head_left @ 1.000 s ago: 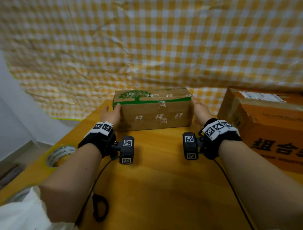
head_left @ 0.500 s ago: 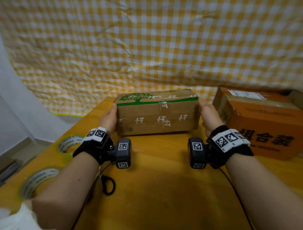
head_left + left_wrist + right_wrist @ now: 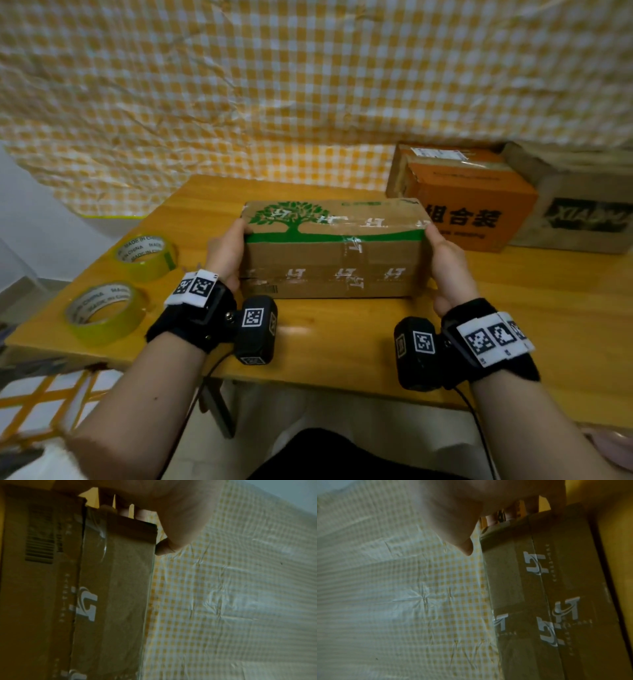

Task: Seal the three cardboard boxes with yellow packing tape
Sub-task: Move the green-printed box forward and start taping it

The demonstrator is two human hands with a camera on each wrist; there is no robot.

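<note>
On the wooden table | left hand and right hand grasp the tree-print box by its ends | probably to position it for taping | tape rolls near.

One box sits mid-surface, two tape rolls off to its left, two more boxes behind on the right.
</note>
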